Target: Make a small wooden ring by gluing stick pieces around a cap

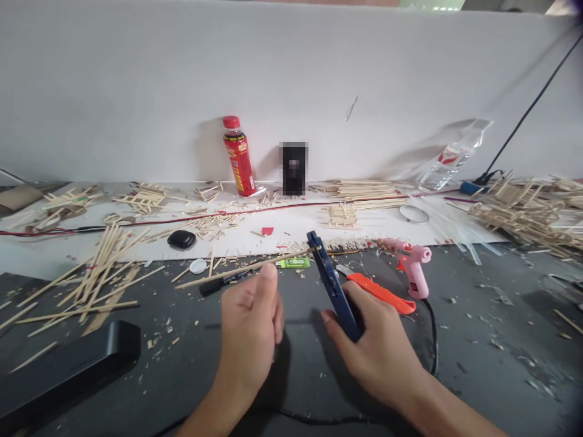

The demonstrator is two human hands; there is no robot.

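My left hand (250, 315) is closed, thumb up, pinching a thin wooden stick (228, 273) that slants up to the right. The stick's right end lies at the jaws of dark blue cutting pliers (334, 288); whether the jaws are closed on it cannot be made out. Wrapped round the handles of these pliers is my right hand (378, 340). Behind my left hand lie a black marker (223, 283) and a green lighter (294, 263). An orange utility knife (382, 293) rests just beyond my right hand.
A pink glue gun (412, 261) stands at right, its black cord trailing forward. Loose sticks (100, 273) spread at left, beside a black case (68, 370). Stick structures (519, 206) are piled at right. A red bottle (238, 158) and phone-like blurred object (294, 170) stand by the wall.
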